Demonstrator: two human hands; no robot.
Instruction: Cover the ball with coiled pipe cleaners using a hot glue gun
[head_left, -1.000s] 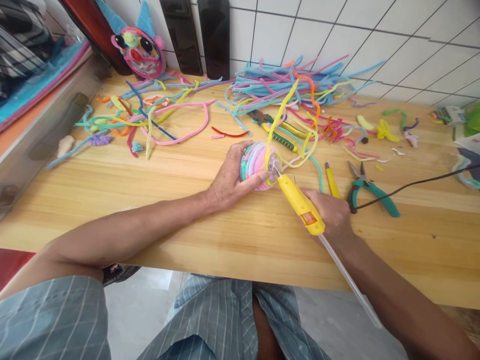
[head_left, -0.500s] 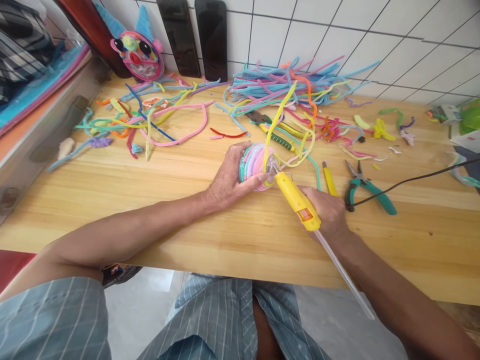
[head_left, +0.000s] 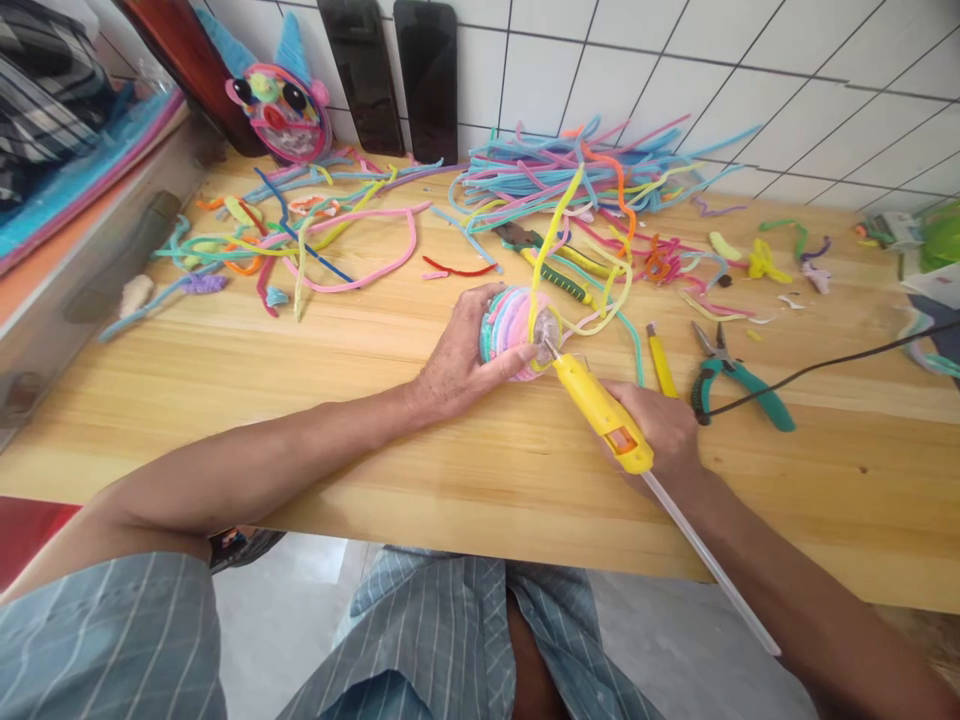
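Left hand curled round a striped ball, thumb along its near side, fingers mostly hidden behind; grip closed on it. Ball sits near the middle of the tabletop, wound in bands of teal, lilac and pink, a clear end facing right. Whether it rests on the wood or is lifted, cannot tell. Right hand closed about the handle of a yellow glue gun, its fingers largely out of sight; nozzle at the ball's clear end, exact contact unclear. Clear glue stick juts from the gun's rear, slanting down over the right forearm. Yellow fuzzy strand rises from the ball. Just beyond: pliers with yellow-and-green grips. Right of the gun: slim yellow tool, then teal-handled pliers, jaws parted, black cord crossing them. Along the back, a heap of mostly blue and pink stems; farther left, a blue-eared figure beside two dark slabs against white tiles.
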